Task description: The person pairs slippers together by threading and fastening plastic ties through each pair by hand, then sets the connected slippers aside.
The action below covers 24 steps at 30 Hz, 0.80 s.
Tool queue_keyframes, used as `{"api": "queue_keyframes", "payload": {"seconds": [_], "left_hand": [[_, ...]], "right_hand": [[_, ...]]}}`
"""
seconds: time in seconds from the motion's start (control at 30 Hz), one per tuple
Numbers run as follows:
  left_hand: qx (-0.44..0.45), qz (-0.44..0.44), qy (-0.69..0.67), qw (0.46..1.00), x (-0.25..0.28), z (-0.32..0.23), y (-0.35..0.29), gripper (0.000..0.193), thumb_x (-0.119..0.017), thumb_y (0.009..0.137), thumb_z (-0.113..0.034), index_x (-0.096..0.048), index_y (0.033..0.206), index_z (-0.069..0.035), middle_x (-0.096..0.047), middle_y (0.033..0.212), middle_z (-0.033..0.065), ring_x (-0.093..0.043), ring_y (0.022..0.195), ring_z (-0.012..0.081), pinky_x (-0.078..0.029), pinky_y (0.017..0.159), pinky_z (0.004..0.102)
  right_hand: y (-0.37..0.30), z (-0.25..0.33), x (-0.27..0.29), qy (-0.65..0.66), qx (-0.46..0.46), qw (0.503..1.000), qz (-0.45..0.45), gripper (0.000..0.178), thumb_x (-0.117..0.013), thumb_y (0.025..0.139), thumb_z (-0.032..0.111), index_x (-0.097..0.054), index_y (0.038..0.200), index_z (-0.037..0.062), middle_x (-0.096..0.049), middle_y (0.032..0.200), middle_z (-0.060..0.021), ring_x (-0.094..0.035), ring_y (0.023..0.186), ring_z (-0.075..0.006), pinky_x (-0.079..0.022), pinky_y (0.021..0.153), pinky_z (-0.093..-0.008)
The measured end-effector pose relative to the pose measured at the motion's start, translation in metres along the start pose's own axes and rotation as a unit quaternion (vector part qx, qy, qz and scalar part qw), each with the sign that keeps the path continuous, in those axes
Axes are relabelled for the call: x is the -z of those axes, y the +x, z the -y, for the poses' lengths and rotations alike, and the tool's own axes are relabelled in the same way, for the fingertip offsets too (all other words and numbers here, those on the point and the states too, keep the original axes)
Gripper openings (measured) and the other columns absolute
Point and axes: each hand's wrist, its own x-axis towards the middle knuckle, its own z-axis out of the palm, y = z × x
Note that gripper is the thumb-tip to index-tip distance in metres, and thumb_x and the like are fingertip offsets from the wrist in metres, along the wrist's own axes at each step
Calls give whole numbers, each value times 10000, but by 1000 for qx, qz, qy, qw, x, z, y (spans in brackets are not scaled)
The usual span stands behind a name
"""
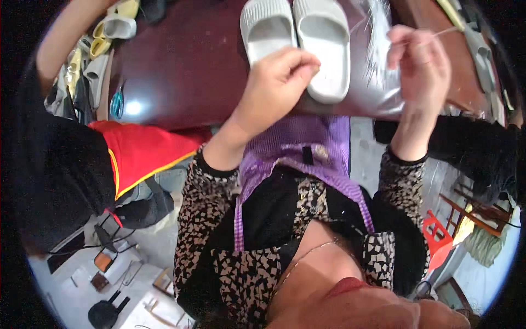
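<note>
A pair of pale grey slide slippers lies side by side on the dark red table: the left slipper (pixel 267 12) and the right slipper (pixel 332 82). My left hand (pixel 268 88) is closed in a pinch in front of them, overlapping both in the view; whatever its fingertips hold, if anything, cannot be made out. Raised to the right of the slippers is my right hand (pixel 424 63), its fingers bent and smeared by motion. A thin pale strand shows beside its fingers, but I cannot tell whether they grip it. Between that hand and the slippers lies a bundle of thin white strands (pixel 377 46).
Teal-handled scissors (pixel 116 103) lie near the table's left front edge. Grey and yellow slippers (pixel 119 26) are piled at the far left, with more grey footwear (pixel 482 57) at the right. A person in a red apron (pixel 145 151) is close on my left; another person's dark sleeve (pixel 466 145) is on my right.
</note>
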Motion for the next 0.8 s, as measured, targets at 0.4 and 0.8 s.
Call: {"api": "queue_keyframes", "payload": {"seconds": [0.4,0.8], "left_hand": [[-112,114,209,965,15,55,-27,62,-610,765,-32,-602,818,-1,-598,774,131,-582,741,299,-472,669,357],[-80,148,223,960,17,54,-55,81,-615,769,-66,-595,823,-9,-592,771,136,-580,741,308,-476,671,381]], "right_hand": [[-9,-69,26,-197,-352,912,72,148,-571,867,138,-588,763,32,-565,618,-17,-502,458,-86,-398,394,-205],[1,-60,-2,-403,-433,763,260,133,-585,832,124,-610,800,-3,-571,637,-32,-523,502,-109,-434,447,-246]]}}
